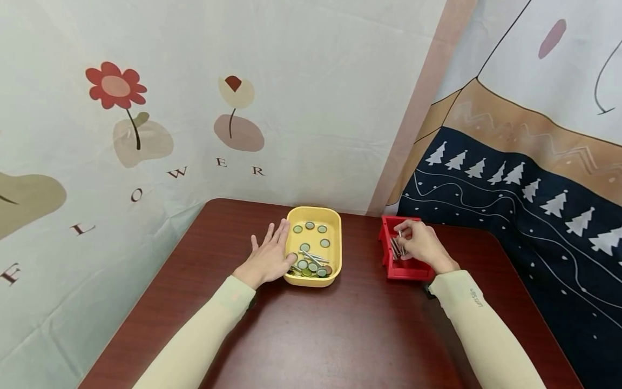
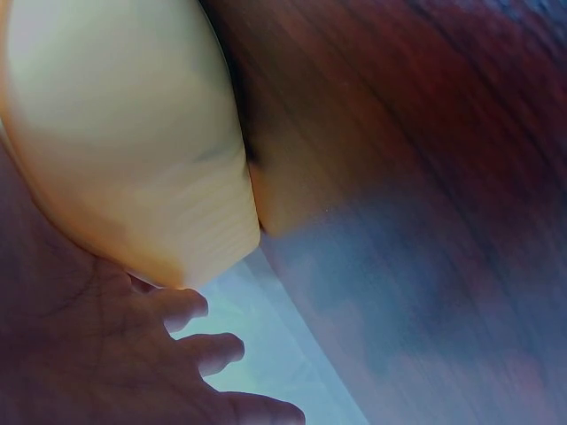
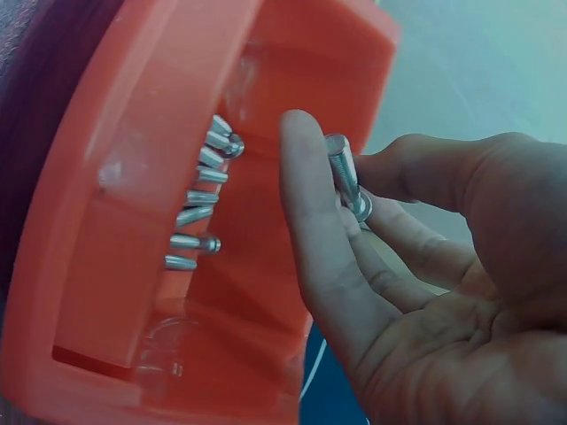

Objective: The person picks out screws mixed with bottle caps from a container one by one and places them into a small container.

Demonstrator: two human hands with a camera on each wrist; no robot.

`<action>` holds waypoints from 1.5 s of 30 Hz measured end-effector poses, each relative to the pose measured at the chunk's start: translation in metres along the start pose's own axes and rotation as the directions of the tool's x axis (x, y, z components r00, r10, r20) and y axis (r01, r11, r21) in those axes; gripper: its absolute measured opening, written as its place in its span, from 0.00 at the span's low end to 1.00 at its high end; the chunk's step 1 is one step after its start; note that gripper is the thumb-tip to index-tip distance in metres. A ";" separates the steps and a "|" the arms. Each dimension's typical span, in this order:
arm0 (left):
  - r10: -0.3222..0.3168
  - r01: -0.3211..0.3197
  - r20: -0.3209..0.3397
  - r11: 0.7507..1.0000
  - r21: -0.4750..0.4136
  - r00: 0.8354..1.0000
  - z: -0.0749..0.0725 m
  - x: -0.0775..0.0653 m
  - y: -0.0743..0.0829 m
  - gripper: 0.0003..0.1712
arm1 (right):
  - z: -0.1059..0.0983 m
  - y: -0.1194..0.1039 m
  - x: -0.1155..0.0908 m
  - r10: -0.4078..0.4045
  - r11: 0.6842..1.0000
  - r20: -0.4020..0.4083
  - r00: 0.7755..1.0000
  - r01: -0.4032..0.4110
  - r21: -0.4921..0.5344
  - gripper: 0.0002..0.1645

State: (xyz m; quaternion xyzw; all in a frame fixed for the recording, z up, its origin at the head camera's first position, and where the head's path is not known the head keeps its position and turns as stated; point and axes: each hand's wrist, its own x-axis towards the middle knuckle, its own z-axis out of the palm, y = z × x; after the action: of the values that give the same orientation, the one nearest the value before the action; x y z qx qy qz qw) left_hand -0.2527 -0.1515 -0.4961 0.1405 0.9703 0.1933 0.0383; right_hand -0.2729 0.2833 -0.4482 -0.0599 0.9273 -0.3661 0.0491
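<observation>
My left hand (image 1: 266,259) lies along the left side of a yellow tray (image 1: 338,237), fingers straight and spread, touching its wall. In the left wrist view, the tray's outer wall (image 2: 133,133) rises beside the palm. Inside the tray lie several round bottle caps (image 1: 324,243) and some long metal bolts (image 1: 318,258), mostly heaped at the near end. Over a red bin (image 1: 408,274) on the right, my right hand (image 1: 425,248) pinches a silver bolt (image 3: 344,168) between thumb and fingers. More bolts (image 3: 199,197) lie in the bin below it.
Both containers stand near the back of a dark reddish-brown table (image 1: 311,335), with a gap between them. A pale printed cloth (image 1: 311,108) hangs behind the table, and a dark blue printed part (image 1: 466,197) hangs along the right.
</observation>
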 end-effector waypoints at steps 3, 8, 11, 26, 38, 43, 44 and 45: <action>0.000 0.000 0.001 1.000 0.002 1.000 0.000 0.000 0.000 0.55 | 0.002 0.003 0.002 0.005 1.000 0.010 1.000 -0.005 -0.019 0.25; 0.004 -0.004 -0.002 1.000 0.008 1.000 0.001 0.001 0.001 0.55 | 0.004 0.007 0.006 -0.003 0.999 0.032 0.999 0.004 -0.050 0.26; 0.006 -0.006 -0.001 1.000 0.008 1.000 0.001 0.002 0.001 0.55 | 0.005 0.009 0.007 -0.001 0.998 0.044 0.999 0.004 -0.064 0.25; 0.006 -0.006 0.006 1.000 0.002 1.000 0.000 0.001 0.001 0.55 | 0.008 0.007 0.008 -0.078 0.967 -0.019 0.997 0.071 -0.245 0.25; 0.001 -0.001 0.005 1.000 0.005 1.000 0.000 0.002 0.000 0.55 | 0.018 -0.035 -0.002 -0.205 0.944 -0.226 0.952 0.132 -0.302 0.23; 0.000 0.000 0.008 1.000 0.007 1.000 0.000 0.002 -0.001 0.55 | 0.027 -0.054 -0.001 -0.283 0.929 -0.229 0.931 0.206 -0.308 0.21; -0.001 0.001 0.008 1.000 0.008 1.000 0.000 0.002 -0.001 0.55 | 0.030 -0.058 -0.001 -0.291 0.925 -0.220 0.931 0.216 -0.311 0.21; 0.000 0.000 0.008 1.000 0.009 1.000 0.000 0.002 -0.001 0.55 | 0.032 -0.062 -0.001 -0.295 0.924 -0.209 0.932 0.222 -0.312 0.22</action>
State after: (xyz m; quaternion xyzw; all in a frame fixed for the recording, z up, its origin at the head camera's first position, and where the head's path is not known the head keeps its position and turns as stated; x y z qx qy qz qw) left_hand -0.2542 -0.1514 -0.4967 0.1413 0.9710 0.1885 0.0417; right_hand -0.2632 0.2166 -0.4290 -0.1422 0.9524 -0.2376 -0.1273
